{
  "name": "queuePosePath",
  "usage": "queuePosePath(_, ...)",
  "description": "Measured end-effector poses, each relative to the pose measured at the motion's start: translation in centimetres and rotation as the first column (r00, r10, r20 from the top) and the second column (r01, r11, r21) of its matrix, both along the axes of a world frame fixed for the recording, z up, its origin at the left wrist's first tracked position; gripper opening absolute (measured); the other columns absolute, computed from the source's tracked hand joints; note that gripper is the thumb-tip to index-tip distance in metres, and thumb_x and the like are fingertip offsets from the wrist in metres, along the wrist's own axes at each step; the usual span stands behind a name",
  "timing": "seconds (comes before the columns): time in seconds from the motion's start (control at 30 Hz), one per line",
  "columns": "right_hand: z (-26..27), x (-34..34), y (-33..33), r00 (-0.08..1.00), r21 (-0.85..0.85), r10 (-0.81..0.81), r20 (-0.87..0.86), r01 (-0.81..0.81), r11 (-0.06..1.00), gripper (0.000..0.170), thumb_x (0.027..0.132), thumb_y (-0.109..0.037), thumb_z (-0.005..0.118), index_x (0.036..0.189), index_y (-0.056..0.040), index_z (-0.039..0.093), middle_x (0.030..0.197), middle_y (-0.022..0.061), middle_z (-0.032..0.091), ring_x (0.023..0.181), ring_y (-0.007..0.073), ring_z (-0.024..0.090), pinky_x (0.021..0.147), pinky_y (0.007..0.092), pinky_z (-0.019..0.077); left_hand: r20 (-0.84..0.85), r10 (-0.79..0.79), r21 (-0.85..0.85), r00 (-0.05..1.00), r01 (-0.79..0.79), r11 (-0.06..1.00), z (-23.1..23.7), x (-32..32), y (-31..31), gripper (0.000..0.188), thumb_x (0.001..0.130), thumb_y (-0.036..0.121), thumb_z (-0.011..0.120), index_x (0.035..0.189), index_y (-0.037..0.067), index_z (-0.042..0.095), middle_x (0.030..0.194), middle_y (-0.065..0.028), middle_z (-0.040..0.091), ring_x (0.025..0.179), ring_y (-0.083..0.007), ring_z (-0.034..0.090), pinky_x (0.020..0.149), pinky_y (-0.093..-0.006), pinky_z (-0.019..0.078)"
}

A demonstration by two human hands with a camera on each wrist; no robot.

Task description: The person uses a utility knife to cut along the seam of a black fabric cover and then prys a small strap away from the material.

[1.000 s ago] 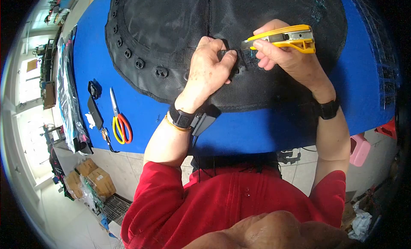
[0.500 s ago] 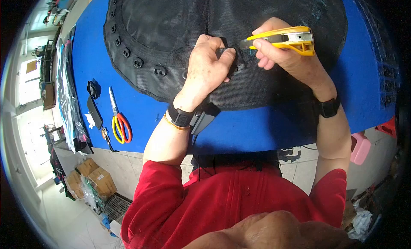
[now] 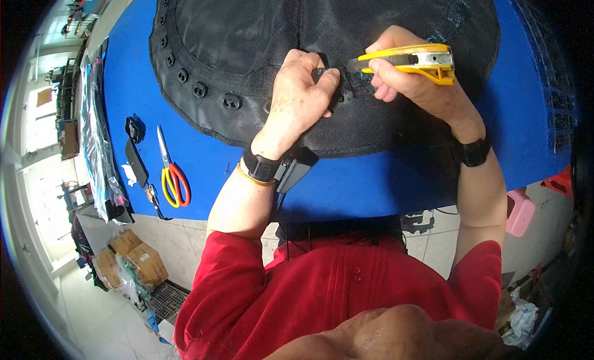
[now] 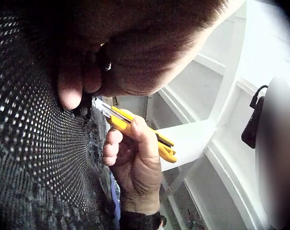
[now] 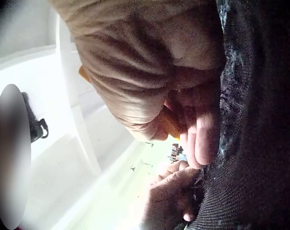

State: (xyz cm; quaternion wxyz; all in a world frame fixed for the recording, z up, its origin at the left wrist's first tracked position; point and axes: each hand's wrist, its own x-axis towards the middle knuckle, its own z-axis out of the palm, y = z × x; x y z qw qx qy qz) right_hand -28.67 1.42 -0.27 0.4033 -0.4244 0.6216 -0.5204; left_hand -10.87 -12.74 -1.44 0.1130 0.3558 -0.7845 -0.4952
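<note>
In the head view a large round sheet of black mesh fabric (image 3: 383,128), with several black plastic buckles along its left rim, is spread out. My left hand (image 3: 300,94) rests on it, thumb and fingers pinching a small dark fold of the fabric. Just to the right, my right hand (image 3: 414,78) grips a yellow utility knife (image 3: 427,56), its blade pointing left at the pinched spot. The left wrist view shows the knife's blade (image 4: 101,107) close by the left fingertips, right at the mesh. Bluish loose threads (image 3: 455,7) mark the fabric's upper right.
Scissors (image 3: 173,180) with red and yellow handles lie on the blue table (image 3: 346,190) at the left, beside a black strap-like item (image 3: 136,159). Plastic-wrapped goods (image 3: 102,143) line the left edge. Cardboard boxes (image 3: 145,261) and a pink stool (image 3: 521,214) stand below.
The knife's rear end has dipped slightly toward me while its blade stays near the same spot. My left hand has barely shifted, still pinching the fabric.
</note>
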Motion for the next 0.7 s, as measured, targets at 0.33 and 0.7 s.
queuePosePath(0.33, 0.42, -0.16, 0.21, 0.999, 0.008, 0.030, 0.036, -0.030, 1.000, 0.009, 0.097, -0.017, 0.064, 0.100, -0.0088, 0.062, 0.077, 0.0021, 0.066, 0.065, 0.0085, 0.067, 0.059, 0.0254, 0.0558, -0.029, 0.019, 0.017, 0.999, -0.018, 1.000, 0.10, -0.07, 0.15, 0.027, 0.095, 0.015, 0.070, 0.089, -0.011, 0.065, 0.104, -0.0174, 0.054, 0.056, -0.0217, 0.066, 0.047, -0.0304, 0.0552)
queuePosePath(0.7, 0.10, -0.78, 0.37, 0.997, -0.001, 0.077, 0.024, -0.077, 0.997, 0.013, 0.096, -0.021, 0.064, 0.099, -0.0083, 0.062, 0.075, 0.0024, 0.066, 0.062, 0.0090, 0.066, 0.056, 0.0249, 0.0549, -0.034, 0.026, 0.037, 0.999, -0.025, 0.999, 0.24, -0.07, 0.16, 0.027, 0.094, 0.014, 0.070, 0.088, -0.011, 0.064, 0.105, -0.0175, 0.053, 0.058, -0.0212, 0.065, 0.048, -0.0296, 0.0555)
